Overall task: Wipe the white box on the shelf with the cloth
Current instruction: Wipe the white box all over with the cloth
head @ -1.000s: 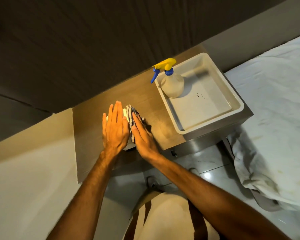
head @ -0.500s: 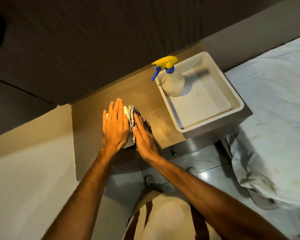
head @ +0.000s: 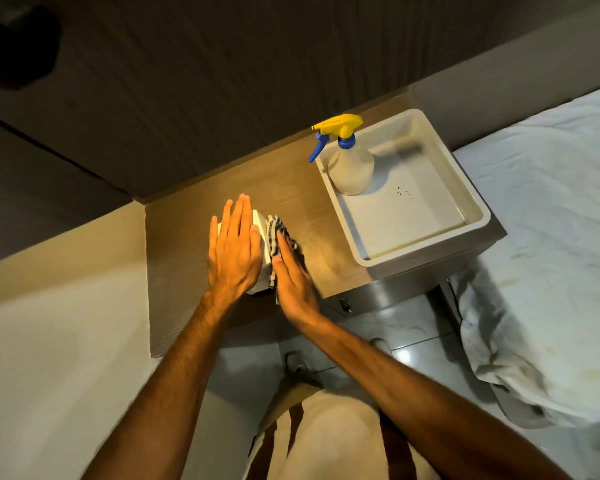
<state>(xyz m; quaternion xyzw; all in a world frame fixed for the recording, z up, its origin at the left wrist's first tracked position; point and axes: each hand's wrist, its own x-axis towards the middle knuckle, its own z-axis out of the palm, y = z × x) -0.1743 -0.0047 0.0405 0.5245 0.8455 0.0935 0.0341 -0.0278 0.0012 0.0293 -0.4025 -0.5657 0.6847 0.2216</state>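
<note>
A small white box [head: 260, 223] stands on the wooden shelf [head: 187, 220], mostly hidden under my hands. My left hand [head: 234, 249] lies flat on top of the box, fingers straight and together. A striped dark-and-white cloth [head: 276, 235] hangs against the box's right side. My right hand [head: 291, 278] presses flat against that cloth, palm toward the box, fingers extended.
A white tray [head: 471, 216] sits on the shelf's right end with a spray bottle [head: 350, 168], yellow and blue head, standing in its far left corner. A bed with white sheets [head: 551, 237] lies to the right. Tiled floor lies below the shelf.
Both hands stay on the box and cloth. The right hand has slid slightly along the box's side with the cloth; the camera view has shifted a little.
</note>
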